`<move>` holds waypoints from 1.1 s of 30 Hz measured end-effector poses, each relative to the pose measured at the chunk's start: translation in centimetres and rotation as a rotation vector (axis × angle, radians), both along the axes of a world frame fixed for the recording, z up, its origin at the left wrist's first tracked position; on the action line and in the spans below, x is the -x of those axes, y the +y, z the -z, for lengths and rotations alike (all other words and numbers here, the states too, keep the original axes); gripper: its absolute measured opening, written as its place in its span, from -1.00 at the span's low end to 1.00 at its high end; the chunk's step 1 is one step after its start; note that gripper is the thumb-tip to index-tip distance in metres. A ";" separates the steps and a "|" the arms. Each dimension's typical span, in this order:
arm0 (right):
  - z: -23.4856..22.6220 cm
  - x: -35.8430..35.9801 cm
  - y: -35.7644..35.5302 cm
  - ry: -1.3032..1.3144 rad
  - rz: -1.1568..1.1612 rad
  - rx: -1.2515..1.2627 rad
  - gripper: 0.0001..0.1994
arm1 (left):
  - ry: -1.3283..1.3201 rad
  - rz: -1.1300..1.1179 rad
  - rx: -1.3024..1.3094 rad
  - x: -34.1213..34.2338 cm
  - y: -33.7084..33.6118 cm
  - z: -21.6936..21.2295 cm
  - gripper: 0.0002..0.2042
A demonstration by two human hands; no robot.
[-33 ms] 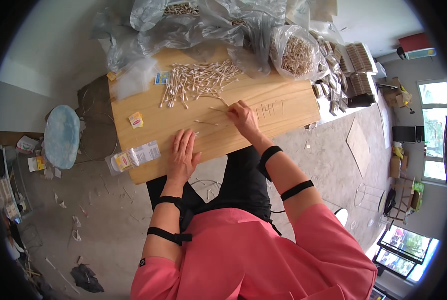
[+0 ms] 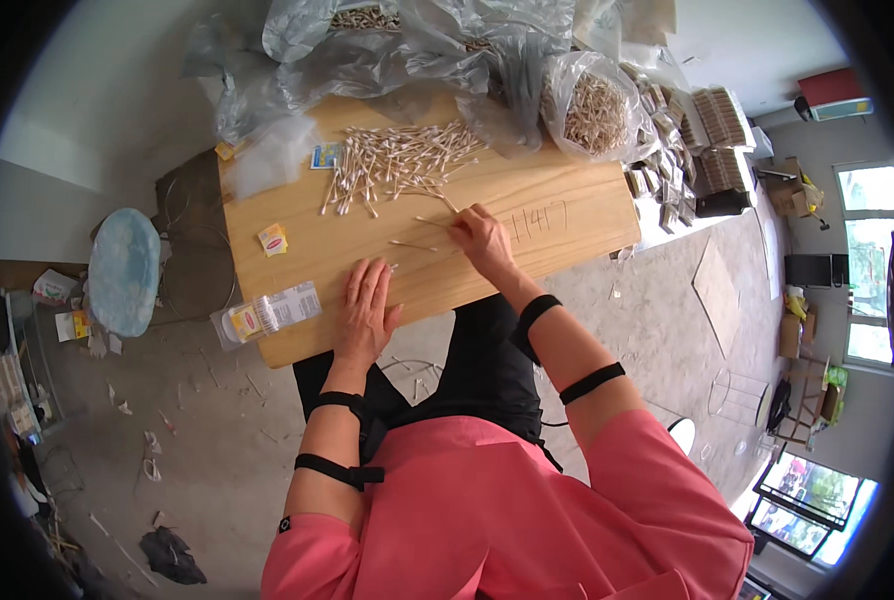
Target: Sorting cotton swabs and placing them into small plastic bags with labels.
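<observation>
On the wooden table's near edge my left hand lies with its fingers stretched out. A white swab tip shows beside its fingers. My right hand is closed over the middle of the table, fingertips pinching a cotton swab that points left. Another loose cotton swab lies between the hands. Beyond them is a spread heap of cotton swabs, with one stray swab reaching toward my right fingers. The fingertips of my right hand are partly hidden.
Left on the table lie a clear pack of swabs and a yellow-white card. Grey plastic bags and a clear bag full of swabs line the far side. A blue stool stands left.
My right hand has shifted slightly to the left and down, and the swab at its fingertips moved with it. My left hand stays where it was.
</observation>
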State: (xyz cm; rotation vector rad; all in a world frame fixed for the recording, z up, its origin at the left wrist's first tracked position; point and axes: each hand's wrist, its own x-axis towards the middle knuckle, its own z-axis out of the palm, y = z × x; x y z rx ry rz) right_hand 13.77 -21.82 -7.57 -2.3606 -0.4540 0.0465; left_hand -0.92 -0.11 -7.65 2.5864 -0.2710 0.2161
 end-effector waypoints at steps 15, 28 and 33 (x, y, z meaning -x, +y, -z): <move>-0.4 1.5 6.6 -0.107 0.088 -0.177 -0.93 | 0.077 -0.018 -0.195 0.2 -0.1 0.2 -0.27; -0.2 2.4 4.1 -0.070 0.148 -0.121 -0.90 | 0.017 0.012 -0.155 0.3 -0.1 0.7 -0.35; -1.1 2.8 4.4 -0.079 0.107 -0.077 -0.92 | 0.014 0.019 -0.154 0.4 0.1 0.7 -0.36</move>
